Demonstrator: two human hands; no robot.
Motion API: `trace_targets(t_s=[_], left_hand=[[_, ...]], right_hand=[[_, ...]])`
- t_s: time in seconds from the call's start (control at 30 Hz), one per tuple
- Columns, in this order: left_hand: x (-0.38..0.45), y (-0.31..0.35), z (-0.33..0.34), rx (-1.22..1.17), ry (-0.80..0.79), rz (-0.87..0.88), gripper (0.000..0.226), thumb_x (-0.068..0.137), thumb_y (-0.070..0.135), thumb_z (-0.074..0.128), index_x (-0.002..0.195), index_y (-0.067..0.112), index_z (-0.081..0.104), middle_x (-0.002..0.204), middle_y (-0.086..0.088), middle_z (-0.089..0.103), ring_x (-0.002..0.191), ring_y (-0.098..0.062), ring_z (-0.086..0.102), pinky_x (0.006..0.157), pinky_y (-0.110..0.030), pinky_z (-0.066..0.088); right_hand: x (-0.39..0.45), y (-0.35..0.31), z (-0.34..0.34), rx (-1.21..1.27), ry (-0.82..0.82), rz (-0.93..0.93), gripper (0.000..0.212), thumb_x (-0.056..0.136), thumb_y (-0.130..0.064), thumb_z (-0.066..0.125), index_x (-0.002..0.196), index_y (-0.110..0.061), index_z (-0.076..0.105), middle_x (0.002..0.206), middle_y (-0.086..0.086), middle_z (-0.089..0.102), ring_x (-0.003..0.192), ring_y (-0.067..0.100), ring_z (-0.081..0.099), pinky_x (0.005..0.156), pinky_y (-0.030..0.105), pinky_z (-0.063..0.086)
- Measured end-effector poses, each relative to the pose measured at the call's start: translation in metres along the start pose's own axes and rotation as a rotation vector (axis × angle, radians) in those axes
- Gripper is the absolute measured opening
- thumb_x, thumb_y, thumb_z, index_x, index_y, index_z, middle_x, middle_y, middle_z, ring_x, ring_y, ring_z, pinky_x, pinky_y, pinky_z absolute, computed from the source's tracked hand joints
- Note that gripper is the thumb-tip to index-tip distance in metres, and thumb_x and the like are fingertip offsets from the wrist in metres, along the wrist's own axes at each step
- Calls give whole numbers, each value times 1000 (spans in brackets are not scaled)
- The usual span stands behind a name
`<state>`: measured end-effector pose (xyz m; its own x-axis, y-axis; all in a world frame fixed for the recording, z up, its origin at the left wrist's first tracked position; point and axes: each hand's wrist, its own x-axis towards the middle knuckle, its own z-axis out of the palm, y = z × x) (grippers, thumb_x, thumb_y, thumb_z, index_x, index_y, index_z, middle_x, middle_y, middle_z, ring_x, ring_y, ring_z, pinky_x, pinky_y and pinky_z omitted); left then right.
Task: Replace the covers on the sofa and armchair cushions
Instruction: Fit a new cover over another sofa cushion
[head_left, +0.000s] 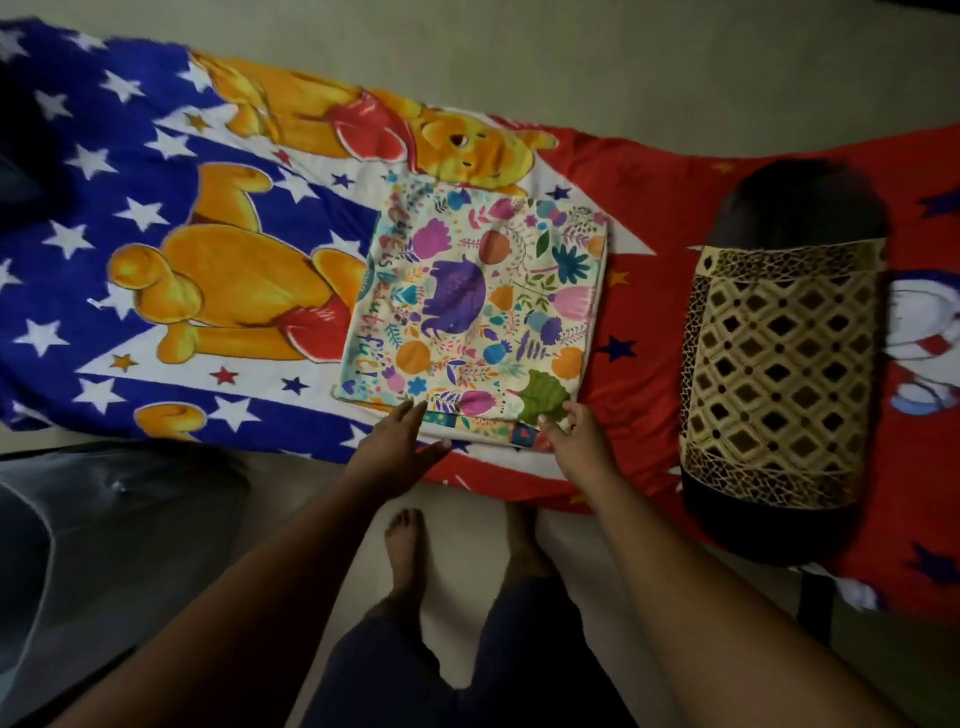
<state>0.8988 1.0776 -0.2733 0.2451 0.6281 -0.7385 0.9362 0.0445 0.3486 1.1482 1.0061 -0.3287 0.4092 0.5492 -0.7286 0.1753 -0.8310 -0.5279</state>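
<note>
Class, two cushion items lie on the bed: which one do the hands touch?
The flat floral cover: the left hand and right hand touch its near edge. The gold-lattice bolster lies apart, untouched.
</note>
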Motion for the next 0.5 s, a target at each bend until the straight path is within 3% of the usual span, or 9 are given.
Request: trace_targets(t_s=[0.17, 0.23, 0.3, 0.43, 0.5], left_hand=[[52, 17, 37, -6, -33, -61, 83, 94, 63, 54, 160, 24, 23, 169, -4, 13, 153, -27, 19, 117, -45, 30], [64, 22, 48, -4, -54, -61, 83, 93, 65, 53, 160, 26, 23, 169, -4, 12, 153, -28, 20, 116, -46, 32], [74, 28, 58, -6, -74, -57, 84, 93, 66, 52, 160, 26, 22, 169, -4, 11, 152, -29, 21, 116, -46, 34], [73, 37, 62, -19, -69, -73, 83, 94, 63, 53, 161, 25, 21, 169, -3, 10, 153, -27, 20, 116, -43, 32], [66, 40, 58, -20, -55, -71, 82, 94, 62, 53, 160, 25, 22, 169, -4, 11, 153, -25, 20, 117, -41, 31]], right_hand=[[73, 20, 9, 5, -37, 170, 74, 90, -38, 71, 152, -19, 34, 149, 10, 48, 130, 38, 51, 98, 55, 52], [95, 24, 12, 31, -44, 262, 75, 92, -33, 71, 153, -14, 31, 151, 14, 45, 132, 39, 49, 102, 50, 49], [113, 25, 17, 85, -60, 339, 70, 94, -29, 70, 150, -8, 35, 148, 15, 48, 130, 36, 51, 101, 43, 47], [128, 19, 27, 152, -154, 404, 46, 98, -29, 64, 135, -4, 55, 128, 12, 64, 104, 28, 63, 79, 35, 49], [127, 11, 27, 139, -189, 365, 39, 100, -25, 61, 133, -4, 56, 128, 9, 62, 111, 29, 61, 87, 33, 46]])
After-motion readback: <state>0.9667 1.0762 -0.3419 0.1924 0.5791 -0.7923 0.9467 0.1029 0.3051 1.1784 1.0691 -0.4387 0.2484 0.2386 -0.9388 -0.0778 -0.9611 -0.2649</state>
